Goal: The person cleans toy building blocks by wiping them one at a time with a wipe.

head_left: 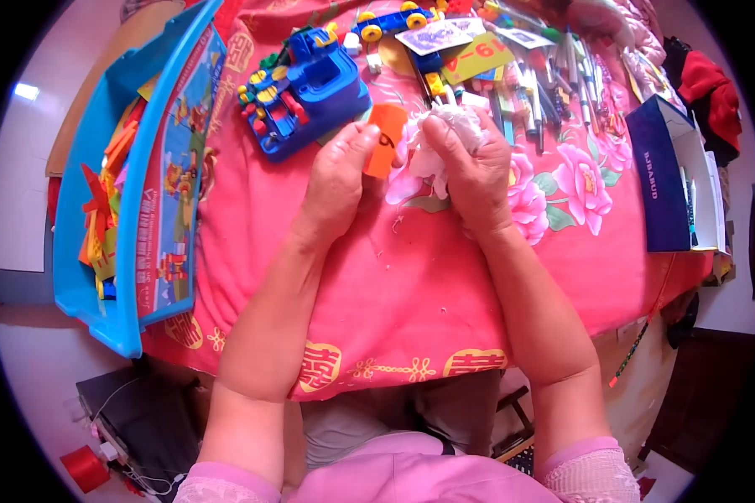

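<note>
My left hand (337,172) pinches a small orange card (384,141) with a dark figure on it, held upright above the red floral cloth (394,293). Close beside it on the right, my right hand (475,176) is closed around a crumpled white tissue (457,126), whose torn edges stick out past the thumb. A gap separates the card from the tissue. Just beyond my left hand stands a blue toy case (327,80) with small coloured pieces set in it.
At the left edge a blue plastic bin (128,314) holds orange and other coloured pieces. Several pens (554,92) lie piled at the back right, near a yellow card (476,59) and a blue-and-yellow toy chassis (394,20). On the right stands an open navy box (667,180).
</note>
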A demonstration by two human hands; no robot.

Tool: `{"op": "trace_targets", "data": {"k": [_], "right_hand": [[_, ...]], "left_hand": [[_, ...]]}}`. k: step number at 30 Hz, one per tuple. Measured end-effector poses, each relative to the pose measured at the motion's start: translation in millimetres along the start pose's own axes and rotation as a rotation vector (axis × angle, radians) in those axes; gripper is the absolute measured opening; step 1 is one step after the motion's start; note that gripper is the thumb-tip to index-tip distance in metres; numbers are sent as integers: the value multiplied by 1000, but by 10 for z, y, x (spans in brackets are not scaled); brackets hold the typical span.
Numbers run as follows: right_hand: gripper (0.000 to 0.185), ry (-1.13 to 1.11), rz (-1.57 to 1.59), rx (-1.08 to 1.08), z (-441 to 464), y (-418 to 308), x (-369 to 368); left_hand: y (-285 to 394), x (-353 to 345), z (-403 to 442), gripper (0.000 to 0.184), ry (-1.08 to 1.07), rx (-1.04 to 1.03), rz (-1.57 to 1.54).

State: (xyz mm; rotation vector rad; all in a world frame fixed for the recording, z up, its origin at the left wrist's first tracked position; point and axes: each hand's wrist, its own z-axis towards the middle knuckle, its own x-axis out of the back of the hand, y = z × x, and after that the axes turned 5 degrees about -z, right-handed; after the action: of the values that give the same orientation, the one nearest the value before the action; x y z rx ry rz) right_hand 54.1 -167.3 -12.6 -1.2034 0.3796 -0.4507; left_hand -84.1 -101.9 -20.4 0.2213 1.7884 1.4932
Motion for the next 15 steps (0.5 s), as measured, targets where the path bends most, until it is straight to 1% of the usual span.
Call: {"op": "trace_targets", "data": {"k": [1,2,4,7,8,11,12,15], "right_hand": [[18,24,31,-47,-28,19,9],[18,47,63,-97,-68,22,14],[20,53,106,-161,-44,-101,46],[20,95,71,-62,-39,-100,40],[20,91,149,-72,-50,-122,12],[21,31,42,23,-74,-169,26],[23,34,-40,90,-77,-172,30],[24,112,-132,159,-92,-200,30]], "left_hand": [[0,20,0,35,-38,35,-55],[-11,-7,-45,38,-20,85,-90],[15,-51,-48,38,6,103,-115],[46,-121,-62,37,35,124,-91],[43,-140,-66,37,40,122,-71],[-6,-127,-67,36,29,99,-23],[-20,-124,-69,36,20,91,-10],[3,-136,-101,36,-28,114,-6]]}}
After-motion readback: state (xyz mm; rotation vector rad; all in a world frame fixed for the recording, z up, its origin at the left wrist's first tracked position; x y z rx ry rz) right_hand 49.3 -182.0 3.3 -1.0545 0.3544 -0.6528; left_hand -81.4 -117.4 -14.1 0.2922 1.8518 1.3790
